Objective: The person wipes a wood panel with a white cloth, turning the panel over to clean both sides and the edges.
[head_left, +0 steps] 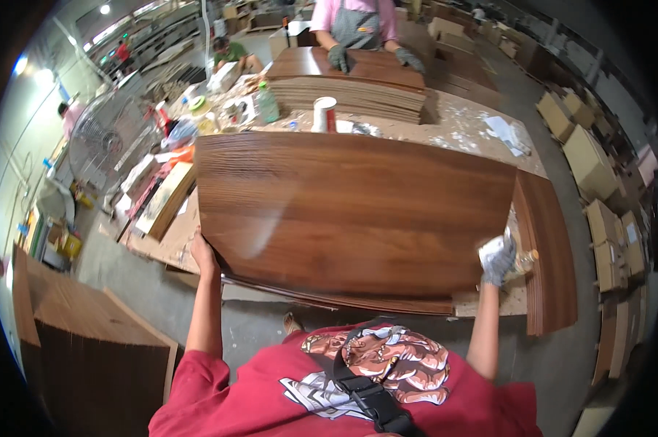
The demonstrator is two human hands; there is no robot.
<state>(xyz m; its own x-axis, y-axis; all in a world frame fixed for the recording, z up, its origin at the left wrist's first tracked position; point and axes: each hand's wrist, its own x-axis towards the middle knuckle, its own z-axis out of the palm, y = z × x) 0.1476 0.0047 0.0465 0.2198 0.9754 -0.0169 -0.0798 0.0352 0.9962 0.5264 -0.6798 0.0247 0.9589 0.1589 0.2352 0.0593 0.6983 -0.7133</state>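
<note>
A large brown wood-grain panel (351, 211) spans the middle of the view in front of me, its near edge over a stack of similar boards. My bare left hand (204, 251) is closed on its lower left edge, fingers mostly hidden by the board. At its right edge, my right hand (498, 258) wears a grey glove and grips the side. Something white, like a wad of cloth, shows in that glove; its kind is unclear. Just beside this hand lies a small clear bottle (525, 261) with an orange-yellow tip.
Narrow brown boards (546, 251) are stacked at the right. Across the workbench (453, 124), a gloved person handles a panel on a board pile (343, 98). A white can (324, 115), a green bottle (267, 103) and a fan (114, 142) stand beyond. More boards (89, 328) lean at lower left.
</note>
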